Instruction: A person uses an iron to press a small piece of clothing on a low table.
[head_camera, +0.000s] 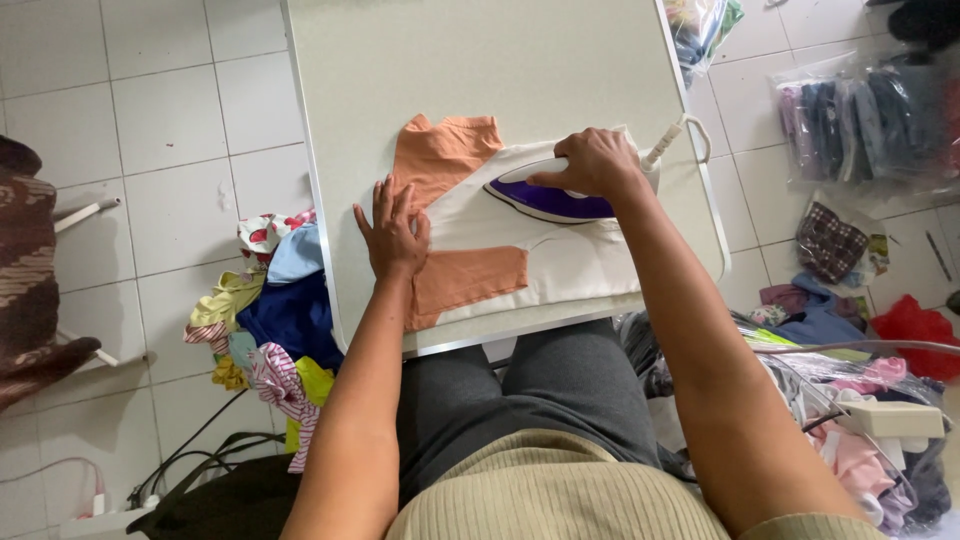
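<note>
A small white shirt with orange sleeves (470, 275) lies flat on the pale table (500, 60). My right hand (590, 162) grips the handle of a purple and white iron (545, 200), which rests sole-down on the shirt's white body. My left hand (392, 232) is spread flat, palm down, on the shirt between the two orange sleeves, holding the cloth still. The iron's white cord (680, 135) loops off toward the table's right edge.
A heap of colourful clothes (265, 320) lies on the tiled floor left of the table. Bagged clothes (860, 120) and loose garments (830, 310) lie to the right. A white power strip (890, 418) sits near right, cables at lower left.
</note>
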